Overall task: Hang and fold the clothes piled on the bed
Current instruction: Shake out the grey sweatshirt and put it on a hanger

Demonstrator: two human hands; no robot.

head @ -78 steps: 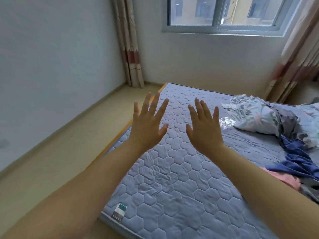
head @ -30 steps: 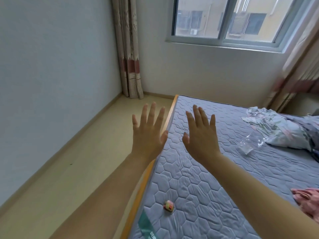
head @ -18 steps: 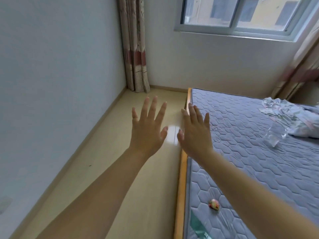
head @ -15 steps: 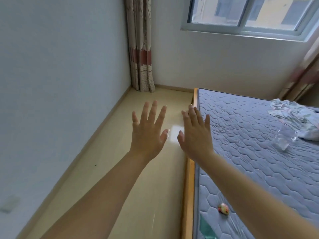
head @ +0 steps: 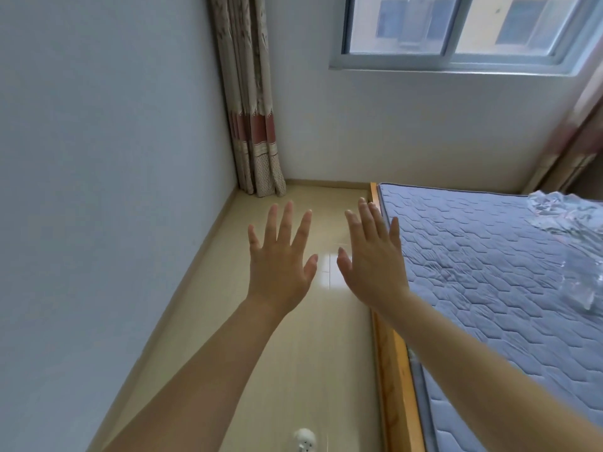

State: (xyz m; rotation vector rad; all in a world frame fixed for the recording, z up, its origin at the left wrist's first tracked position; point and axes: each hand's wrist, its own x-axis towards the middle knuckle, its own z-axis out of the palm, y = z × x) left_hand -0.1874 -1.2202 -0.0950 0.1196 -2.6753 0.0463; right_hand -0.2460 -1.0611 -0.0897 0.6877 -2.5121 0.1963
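Hands [head: 326,265] outstretched, fingers spread

1 head-worn camera looks forward and down, hands close, floor [head: 293,370] and bed [head: 489,288] beyond.

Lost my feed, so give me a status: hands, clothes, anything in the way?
Left hand and right hand open, empty, raised over the beige floor. Crumpled pale printed garment untouched on the blue quilted mattress. Nothing blocking.

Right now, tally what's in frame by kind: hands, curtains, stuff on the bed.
Hands: 2, left hand and right hand, both open and holding nothing
Curtains: 2, left curtain, right curtain
Clothes pile: 1
Clear plastic wrap: 1
Total: 6
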